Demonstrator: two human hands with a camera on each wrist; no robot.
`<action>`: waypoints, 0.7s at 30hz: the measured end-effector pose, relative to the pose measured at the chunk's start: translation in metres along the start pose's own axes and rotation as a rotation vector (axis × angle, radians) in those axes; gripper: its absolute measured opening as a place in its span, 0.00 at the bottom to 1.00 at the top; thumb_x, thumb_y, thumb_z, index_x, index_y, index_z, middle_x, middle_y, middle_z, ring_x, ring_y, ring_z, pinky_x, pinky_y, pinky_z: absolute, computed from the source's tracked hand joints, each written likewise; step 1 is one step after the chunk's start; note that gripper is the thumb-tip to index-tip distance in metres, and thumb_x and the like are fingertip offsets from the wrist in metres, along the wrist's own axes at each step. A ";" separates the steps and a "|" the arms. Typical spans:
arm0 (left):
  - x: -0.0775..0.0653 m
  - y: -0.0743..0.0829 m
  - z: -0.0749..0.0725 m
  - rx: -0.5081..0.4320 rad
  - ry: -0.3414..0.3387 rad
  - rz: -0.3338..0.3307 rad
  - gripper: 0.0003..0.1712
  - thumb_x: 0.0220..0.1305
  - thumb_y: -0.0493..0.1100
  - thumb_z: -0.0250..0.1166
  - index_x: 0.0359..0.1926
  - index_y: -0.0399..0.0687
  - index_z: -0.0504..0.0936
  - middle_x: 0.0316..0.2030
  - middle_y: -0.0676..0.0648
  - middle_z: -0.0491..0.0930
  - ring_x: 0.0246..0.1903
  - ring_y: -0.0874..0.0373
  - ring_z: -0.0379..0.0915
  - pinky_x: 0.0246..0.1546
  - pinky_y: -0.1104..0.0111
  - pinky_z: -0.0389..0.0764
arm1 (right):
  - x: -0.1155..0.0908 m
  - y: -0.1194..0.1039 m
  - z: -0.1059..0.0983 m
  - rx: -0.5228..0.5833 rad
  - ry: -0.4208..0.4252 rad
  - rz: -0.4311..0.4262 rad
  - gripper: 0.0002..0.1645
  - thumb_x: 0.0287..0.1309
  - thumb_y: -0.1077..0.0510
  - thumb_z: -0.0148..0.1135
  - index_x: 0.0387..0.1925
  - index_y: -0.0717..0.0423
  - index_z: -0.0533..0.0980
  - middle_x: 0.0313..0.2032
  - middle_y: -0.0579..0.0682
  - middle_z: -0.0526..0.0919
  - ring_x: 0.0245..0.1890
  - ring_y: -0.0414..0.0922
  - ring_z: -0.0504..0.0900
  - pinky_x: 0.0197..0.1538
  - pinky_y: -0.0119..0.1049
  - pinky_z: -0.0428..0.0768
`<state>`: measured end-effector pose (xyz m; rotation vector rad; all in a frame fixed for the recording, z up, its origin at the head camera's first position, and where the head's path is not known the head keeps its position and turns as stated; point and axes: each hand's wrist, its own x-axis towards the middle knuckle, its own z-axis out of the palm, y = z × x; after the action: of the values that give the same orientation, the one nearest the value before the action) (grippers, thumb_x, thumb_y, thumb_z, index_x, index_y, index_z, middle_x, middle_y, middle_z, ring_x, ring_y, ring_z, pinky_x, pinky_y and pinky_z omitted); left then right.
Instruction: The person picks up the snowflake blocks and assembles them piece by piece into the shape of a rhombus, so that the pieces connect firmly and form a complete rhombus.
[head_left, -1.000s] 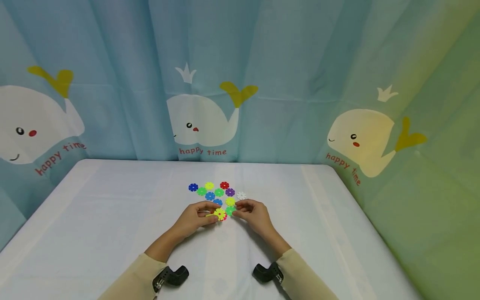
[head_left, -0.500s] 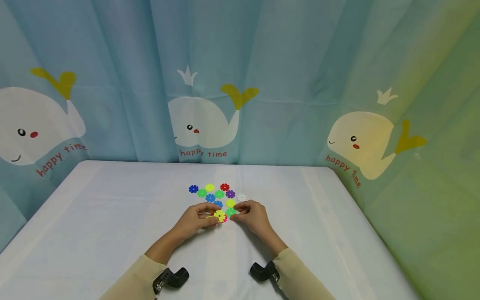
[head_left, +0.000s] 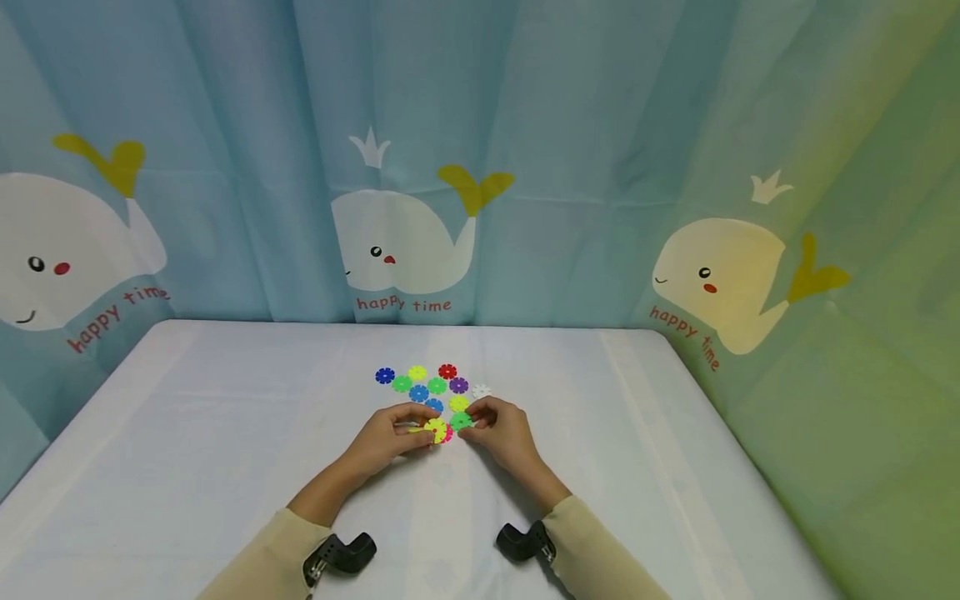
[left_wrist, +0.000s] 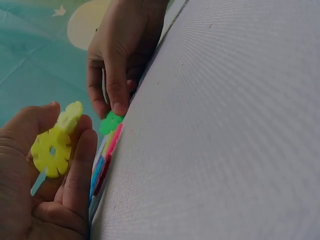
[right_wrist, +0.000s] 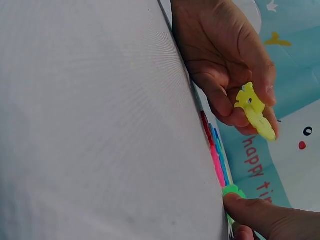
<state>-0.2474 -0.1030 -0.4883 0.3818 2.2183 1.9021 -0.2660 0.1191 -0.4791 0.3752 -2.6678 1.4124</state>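
In the head view my left hand (head_left: 382, 439) holds joined yellow snowflake discs (head_left: 435, 431) just above the table. The left wrist view shows two yellow discs (left_wrist: 52, 155) slotted together at an angle, between thumb and fingers. My right hand (head_left: 507, 433) pinches a green snowflake disc (head_left: 460, 422) by its edge; in the left wrist view this green disc (left_wrist: 111, 124) is tilted up at the thumb tip. A pink disc (head_left: 448, 432) lies partly hidden behind the yellow ones. Just beyond the right fingertips is another yellow disc (head_left: 458, 403).
Farther back, several loose discs lie flat on the white table (head_left: 247, 433), among them a dark blue disc (head_left: 385, 376), a red disc (head_left: 447, 372), a purple disc (head_left: 459, 386) and a white disc (head_left: 482, 391). A blue whale-print curtain (head_left: 570, 167) hangs behind the table.
My right hand has moved slightly left, and its thumb and fingers have come together on the green disc. The left hand keeps the yellow discs in nearly the same place.
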 end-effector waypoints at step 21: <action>0.001 0.000 0.001 0.150 0.074 -0.001 0.19 0.57 0.38 0.73 0.51 0.47 0.85 0.51 0.44 0.82 0.39 0.57 0.79 0.39 0.72 0.82 | -0.004 0.003 0.002 0.088 0.042 -0.031 0.08 0.52 0.66 0.72 0.35 0.58 0.82 0.31 0.49 0.83 0.32 0.40 0.79 0.35 0.26 0.79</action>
<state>-0.2484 -0.1020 -0.4880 0.3383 2.4166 1.7830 -0.2629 0.1197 -0.4835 0.3877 -2.5621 1.5146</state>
